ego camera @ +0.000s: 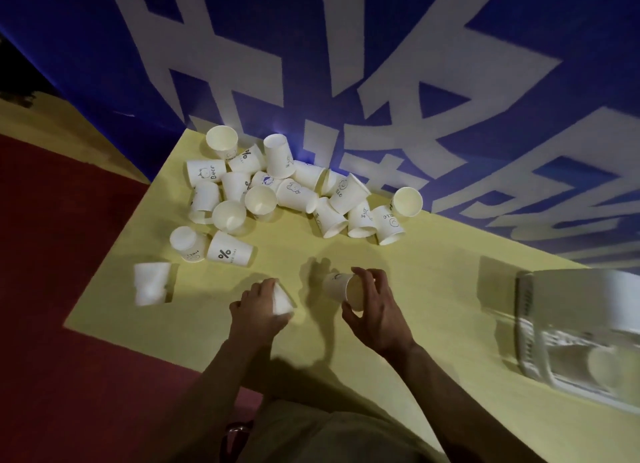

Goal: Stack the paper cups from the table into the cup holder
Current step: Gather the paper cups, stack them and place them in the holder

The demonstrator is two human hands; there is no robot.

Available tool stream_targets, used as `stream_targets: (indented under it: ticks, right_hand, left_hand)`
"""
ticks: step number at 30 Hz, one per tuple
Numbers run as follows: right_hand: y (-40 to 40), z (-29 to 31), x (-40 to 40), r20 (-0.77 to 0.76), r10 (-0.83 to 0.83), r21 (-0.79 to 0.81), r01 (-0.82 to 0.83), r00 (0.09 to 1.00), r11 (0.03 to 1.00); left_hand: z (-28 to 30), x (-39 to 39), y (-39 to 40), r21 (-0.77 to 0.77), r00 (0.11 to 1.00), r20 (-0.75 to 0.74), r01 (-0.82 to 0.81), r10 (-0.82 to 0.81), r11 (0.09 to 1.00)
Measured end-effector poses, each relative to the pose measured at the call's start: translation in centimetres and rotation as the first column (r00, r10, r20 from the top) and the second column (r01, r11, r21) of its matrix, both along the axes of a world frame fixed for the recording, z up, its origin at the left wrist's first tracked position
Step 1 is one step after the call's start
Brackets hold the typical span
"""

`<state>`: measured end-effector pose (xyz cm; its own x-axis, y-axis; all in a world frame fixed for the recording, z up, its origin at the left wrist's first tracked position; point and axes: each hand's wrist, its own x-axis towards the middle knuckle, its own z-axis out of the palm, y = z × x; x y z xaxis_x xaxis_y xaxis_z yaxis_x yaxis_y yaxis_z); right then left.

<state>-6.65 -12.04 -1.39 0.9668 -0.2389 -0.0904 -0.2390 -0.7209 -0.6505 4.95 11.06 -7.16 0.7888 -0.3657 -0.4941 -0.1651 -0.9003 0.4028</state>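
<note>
Where the yellow table [408, 289] meets the blue wall with large white characters [398, 64], the stock lies as follows. Item one: heap of white paper cups [287, 188], at 12 o'clock from the hands, well apart from them; some upright, some upside down, some on their sides, several touching or overlapping, printed with small marks. Item two: crumpled cup [151, 283], alone at 9 o'clock near the table's left edge. Item three: cup in the left hand [282, 298], fingers of the left hand [258, 305] curled round its wall. Item four: cup in the right hand [341, 287], tilted with its mouth toward the viewer, the right hand [375, 305] pinching its rim between thumb and curled fingers. Item five: cup holder [581, 338], a clear and white case at 3 o'clock by the table's right edge, blurred; pale round shape inside, contents not certain.
</note>
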Motion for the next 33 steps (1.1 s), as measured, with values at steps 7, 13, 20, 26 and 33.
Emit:
stream_targets:
  ticks: [7, 13, 20, 26, 33]
  right_hand:
    - [-4.7, 2.2, -6.7, 0.074, -0.196, 0.015, 0.196, 0.978, 0.981]
    - [-9.7, 5.1, -14.0, 0.155, -0.317, 0.034, 0.315, 0.936, 0.948]
    - [-17.7, 9.4, -25.8, 0.227, -0.438, 0.013, 0.447, 0.87, 0.894]
    - [-25.2, 10.7, -35.3, 0.242, -0.519, 0.048, 0.524, 0.82, 0.85]
    - [-31.6, 10.4, -42.8, 0.237, -0.541, 0.069, 0.541, 0.807, 0.838]
  left_hand:
    - [2.8, -3.3, -7.1, -0.324, 0.992, -0.069, 0.078, -0.106, 0.943]
    - [7.4, -8.7, -14.9, -0.466, 0.978, -0.046, 0.16, -0.205, 0.87]
    - [12.6, -18.3, -25.3, -0.581, 0.96, 0.033, 0.246, -0.28, 0.776]
    - [16.1, -26.2, -34.3, -0.643, 0.959, 0.089, 0.261, -0.269, 0.72]
    - [15.9, -33.8, -41.4, -0.65, 0.951, 0.147, 0.301, -0.274, 0.698]
